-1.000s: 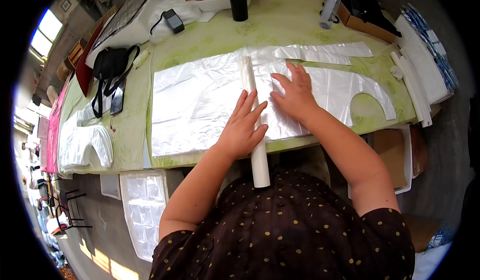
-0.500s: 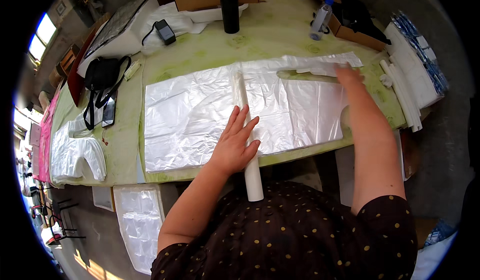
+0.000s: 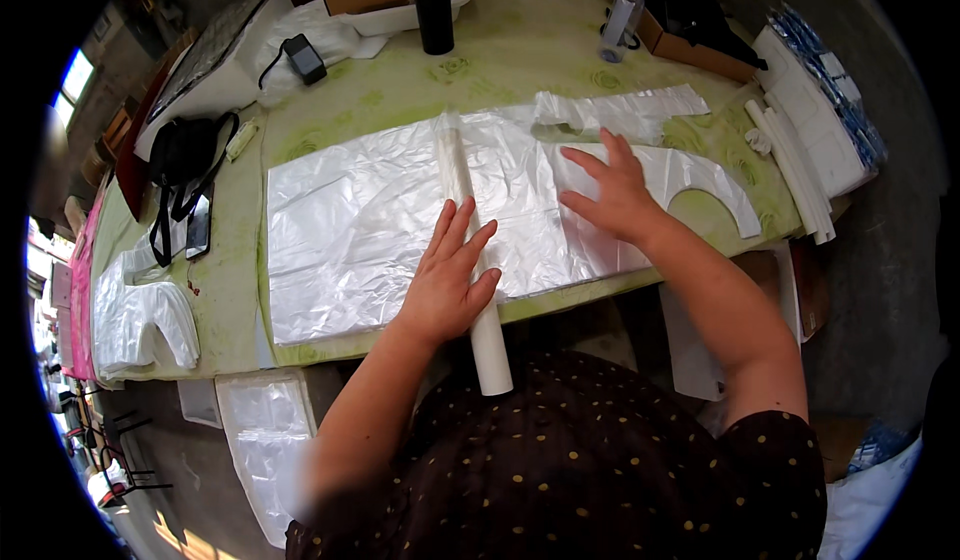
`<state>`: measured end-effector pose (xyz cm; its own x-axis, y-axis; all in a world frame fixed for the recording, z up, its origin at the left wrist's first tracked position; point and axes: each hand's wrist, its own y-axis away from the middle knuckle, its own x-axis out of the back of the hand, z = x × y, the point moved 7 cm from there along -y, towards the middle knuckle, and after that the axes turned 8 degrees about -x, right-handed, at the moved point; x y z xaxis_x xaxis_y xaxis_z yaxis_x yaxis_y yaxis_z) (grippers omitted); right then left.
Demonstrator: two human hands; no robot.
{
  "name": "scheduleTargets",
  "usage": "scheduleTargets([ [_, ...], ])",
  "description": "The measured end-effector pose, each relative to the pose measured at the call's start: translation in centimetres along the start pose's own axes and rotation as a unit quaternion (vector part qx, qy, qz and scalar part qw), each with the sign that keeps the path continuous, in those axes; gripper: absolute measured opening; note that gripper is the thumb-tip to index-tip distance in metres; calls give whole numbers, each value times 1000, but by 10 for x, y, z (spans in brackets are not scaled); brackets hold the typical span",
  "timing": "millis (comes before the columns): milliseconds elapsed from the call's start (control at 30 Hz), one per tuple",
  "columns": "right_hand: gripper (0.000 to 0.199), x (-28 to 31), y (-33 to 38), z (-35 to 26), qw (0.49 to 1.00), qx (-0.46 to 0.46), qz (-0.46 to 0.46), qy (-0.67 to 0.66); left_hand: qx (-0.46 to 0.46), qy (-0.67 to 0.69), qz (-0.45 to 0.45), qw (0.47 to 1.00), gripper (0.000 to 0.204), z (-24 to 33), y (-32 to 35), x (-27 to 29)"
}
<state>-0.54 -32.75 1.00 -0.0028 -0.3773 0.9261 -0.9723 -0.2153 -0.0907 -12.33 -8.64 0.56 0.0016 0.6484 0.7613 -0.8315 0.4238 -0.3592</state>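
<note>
A shiny, see-through white plastic sheet [image 3: 350,230] lies spread on the table, creased, with curved cut-outs at its right end like a disposable apron. A white tube [image 3: 490,345] rests across its middle, the near end jutting past the table's front edge. My left hand [image 3: 447,275] lies on the tube with its fingers stretched out. Over the sheet's right half is my right hand [image 3: 615,195], fingers spread and holding nothing; whether it touches the plastic I cannot tell. A loose-looking strap of the plastic [image 3: 620,112] lies crumpled beyond the right hand.
Behind the sheet stand a black cylinder [image 3: 433,10] and a water bottle [image 3: 621,22]. White tubes [image 3: 795,175] lie at the right edge. On the left are a black bag [image 3: 185,150], a phone [image 3: 199,228] and a white plastic piece [image 3: 145,310].
My right hand has moved left and nearer from the sheet's far right end. The plastic's right end has spread out, its strap now bunched further left. My left hand stays on the tube.
</note>
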Motion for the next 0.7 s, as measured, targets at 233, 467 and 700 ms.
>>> scheduleTargets([
  [233,65,-39,-57,-30,992,-115,-55,20,10,22,-6,1000,57,0,-5,-4],
  [467,53,-21,72,-176,925,329,2,-190,63,218,170,959,29,-38,23,8],
  [700,42,-48,106,-193,921,356,-63,-143,270,208,242,908,23,-146,54,113],
])
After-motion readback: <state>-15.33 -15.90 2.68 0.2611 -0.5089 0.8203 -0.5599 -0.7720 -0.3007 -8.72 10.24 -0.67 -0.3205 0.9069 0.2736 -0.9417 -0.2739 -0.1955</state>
